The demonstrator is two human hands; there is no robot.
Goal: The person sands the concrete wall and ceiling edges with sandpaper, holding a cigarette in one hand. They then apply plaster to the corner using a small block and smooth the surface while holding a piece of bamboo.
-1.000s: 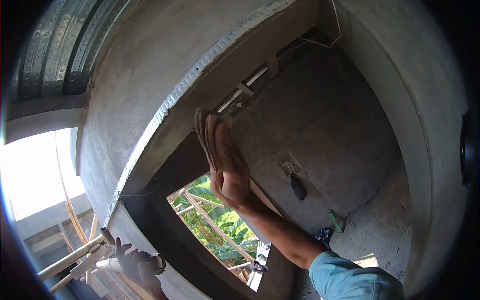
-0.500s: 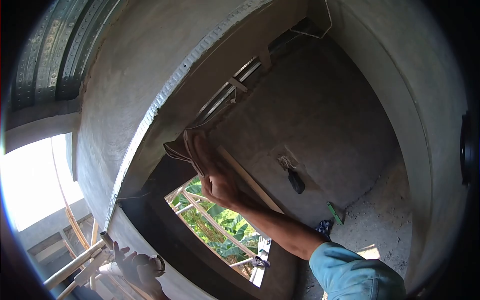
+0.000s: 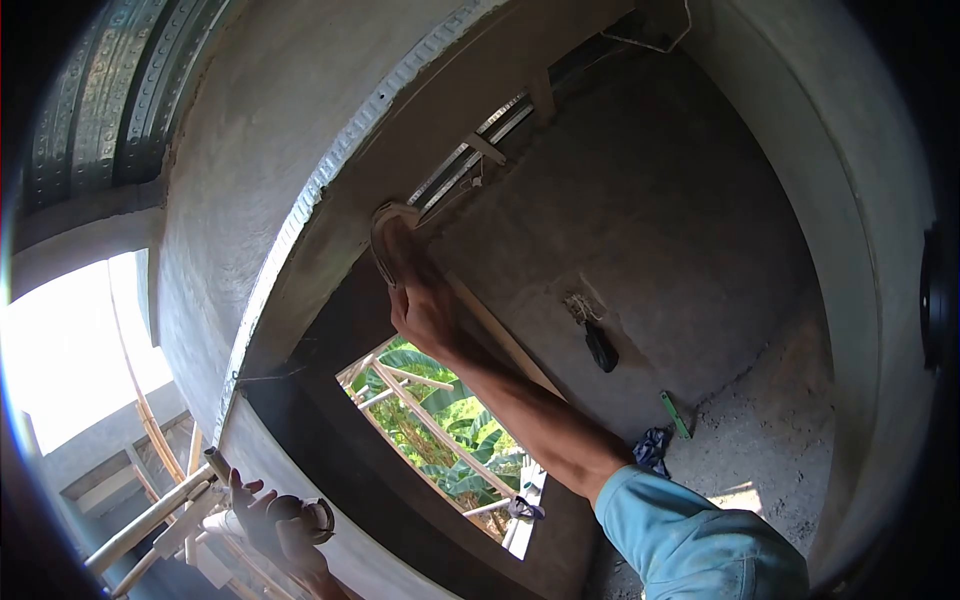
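Observation:
My right hand (image 3: 425,310) reaches up to the underside of a plastered beam (image 3: 335,225), close to a narrow gap. Its fingers hold a thin, curved brownish pad (image 3: 383,240), pressed against the beam; its exact kind is not clear. Down at the lower left, my left hand (image 3: 285,540) is beside the end of a pole (image 3: 216,463). Several fingertips stick up there, and a rounded piece with a dark rim (image 3: 318,518) lies against the hand. Shade hides what that piece is.
A ragged light strip (image 3: 305,210) runs along the beam's edge. Below the right arm is a window opening (image 3: 450,440) with poles and leaves outside. A green tool (image 3: 675,415) and dark cloth (image 3: 652,450) lie by the far wall; a black object (image 3: 600,348) hangs from a wall hole.
My right hand has moved up along the beam, and the pad, which stood out in folds before, is now pressed against the surface. The left hand stays nearly in place.

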